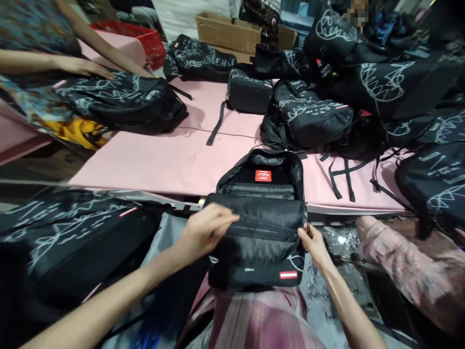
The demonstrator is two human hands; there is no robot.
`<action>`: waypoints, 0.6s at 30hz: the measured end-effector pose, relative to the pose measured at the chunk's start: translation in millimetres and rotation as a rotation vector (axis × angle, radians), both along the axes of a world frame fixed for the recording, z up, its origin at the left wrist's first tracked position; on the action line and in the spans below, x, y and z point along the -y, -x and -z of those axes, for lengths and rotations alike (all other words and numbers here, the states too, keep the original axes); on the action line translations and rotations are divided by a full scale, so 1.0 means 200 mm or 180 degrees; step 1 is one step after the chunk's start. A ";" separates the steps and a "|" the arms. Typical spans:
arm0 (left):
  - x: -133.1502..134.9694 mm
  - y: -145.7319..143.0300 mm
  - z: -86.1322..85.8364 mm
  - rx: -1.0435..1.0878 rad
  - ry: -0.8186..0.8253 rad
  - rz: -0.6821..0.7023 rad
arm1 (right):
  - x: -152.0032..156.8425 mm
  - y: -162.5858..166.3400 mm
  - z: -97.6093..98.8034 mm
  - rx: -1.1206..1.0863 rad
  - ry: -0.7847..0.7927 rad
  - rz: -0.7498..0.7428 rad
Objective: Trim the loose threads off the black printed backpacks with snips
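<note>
An unzipped black backpack (256,252) rests on my lap and leans on the table edge, its flap folded back. Inside the flap sits a red label (263,175), and a red-and-white tag (288,275) is on the lower front. Above the left part of the opening is my left hand (212,225), its fingers curled together; whether anything is in them is hidden. My right hand (311,242) pinches the right edge of the backpack beside the opening, with thumb and fingers closed.
A pink-topped table (156,162) stretches ahead, with several black backpacks (308,116) on it. Another backpack (83,237) lies at my left. Across the table, a person's hand (82,67) touches a backpack (123,104). Behind are a cardboard box (228,34) and a red crate (150,46).
</note>
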State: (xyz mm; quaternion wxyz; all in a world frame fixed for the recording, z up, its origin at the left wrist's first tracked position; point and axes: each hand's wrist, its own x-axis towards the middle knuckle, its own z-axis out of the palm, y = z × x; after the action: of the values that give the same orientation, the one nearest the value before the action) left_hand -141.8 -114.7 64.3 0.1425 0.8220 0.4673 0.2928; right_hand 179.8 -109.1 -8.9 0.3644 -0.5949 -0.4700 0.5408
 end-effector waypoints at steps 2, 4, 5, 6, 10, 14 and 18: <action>-0.25 -0.07 -0.04 -0.0128 0.0141 -0.0047 | 0.04 0.02 -0.01 0.0254 -0.0174 -0.0245; -0.47 -0.16 -0.01 -0.0435 0.0510 0.0033 | 0.09 0.02 -0.02 0.0502 -0.0290 -0.0428; -0.53 -0.21 0.03 -0.0634 0.0787 0.0092 | 0.11 0.00 -0.02 0.0608 -0.0304 -0.0489; -0.57 -0.26 0.08 -0.0842 0.1082 0.0176 | 0.13 -0.03 -0.03 0.0709 -0.0290 -0.0559; -0.46 -0.36 0.29 -0.1485 0.1559 0.0783 | 0.14 -0.24 -0.12 0.1172 -0.0257 -0.0848; -0.30 -0.37 0.35 -0.1563 0.1294 0.0796 | -0.10 -0.27 -0.29 0.1926 -0.1016 -0.0889; -0.27 -0.38 0.31 -0.1501 0.1101 0.0798 | -0.48 0.10 -0.31 0.2221 -0.1525 -0.2005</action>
State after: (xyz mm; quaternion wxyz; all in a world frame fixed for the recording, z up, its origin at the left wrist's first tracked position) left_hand -65.3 -61.2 1.5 0.2028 0.8819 0.4254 -0.0094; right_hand 159.9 -13.0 53.6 0.1318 -0.4695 -0.8298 0.2713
